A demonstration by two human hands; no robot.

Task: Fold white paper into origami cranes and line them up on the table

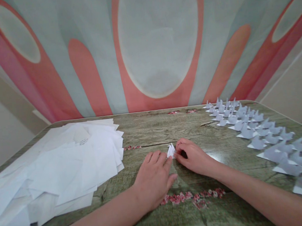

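Observation:
A small white folded paper bird (pixel 171 150) stands at the middle of the table, between my two hands. My left hand (pixel 154 177) lies palm down with its fingers stretched out, the index fingertip touching the bird's left side. On the other side my right hand (pixel 192 155) has its fingers curled, thumb and fingertips pinching the bird's right edge. The exact grip is partly hidden by the fingers.
A wide spread of loose white paper sheets (pixel 72 164) covers the table's left side. Several rows of folded paper birds (pixel 246 131) stand along the right. The wood-grain table top (pixel 147 127) with pink flower patterns meets a patterned backdrop (pixel 163 102) at its far edge.

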